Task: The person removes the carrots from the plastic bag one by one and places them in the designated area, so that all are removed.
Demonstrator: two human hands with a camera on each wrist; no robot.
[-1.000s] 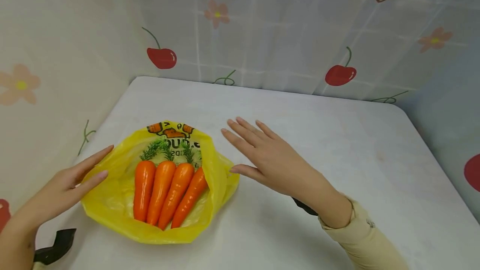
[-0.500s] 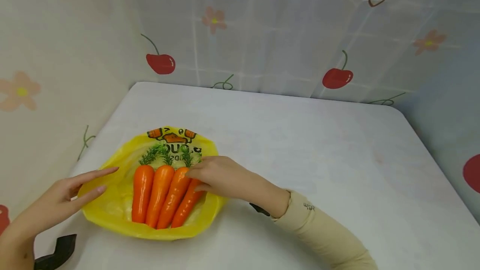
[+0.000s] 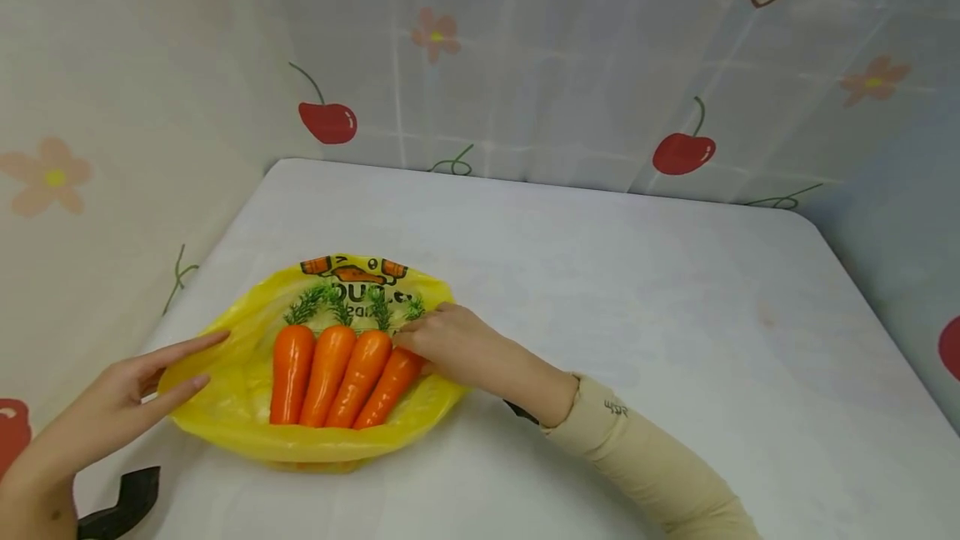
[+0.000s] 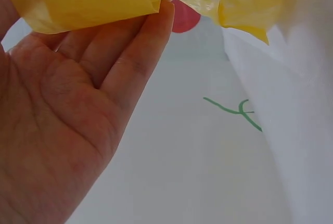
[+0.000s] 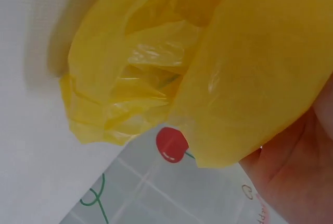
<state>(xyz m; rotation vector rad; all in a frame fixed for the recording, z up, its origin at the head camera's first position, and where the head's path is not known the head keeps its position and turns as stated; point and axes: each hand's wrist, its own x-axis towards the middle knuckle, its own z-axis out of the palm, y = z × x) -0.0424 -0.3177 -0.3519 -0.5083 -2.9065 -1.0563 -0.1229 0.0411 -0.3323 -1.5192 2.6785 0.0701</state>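
Note:
In the head view a yellow plastic bag [image 3: 240, 386] lies mouth upward at the table's left, with several orange carrots [image 3: 292, 373] side by side inside, green tops away from me. My left hand [image 3: 112, 411] touches its left rim, index finger and thumb extended. My right hand [image 3: 461, 344] has curled fingers over the right rim, gripping the film beside the rightmost carrot, whose upper end they partly hide. The left wrist view has yellow film [image 4: 93, 0] across the left fingers, palm [image 4: 57, 104] bare. Film [image 5: 250, 62] covers the right fingers in the right wrist view.
The white table [image 3: 637, 315] stretches to the right and behind the bag. A pale curtain with cherries [image 3: 684, 153], flowers and hearts hangs along the back and sides. A black strap end [image 3: 135, 494] shows under my left wrist.
My right hand has come left from beside the bag onto its right rim, its spread fingers now curled. The bag's front rim has risen over the carrots' tips. The left hand has barely moved.

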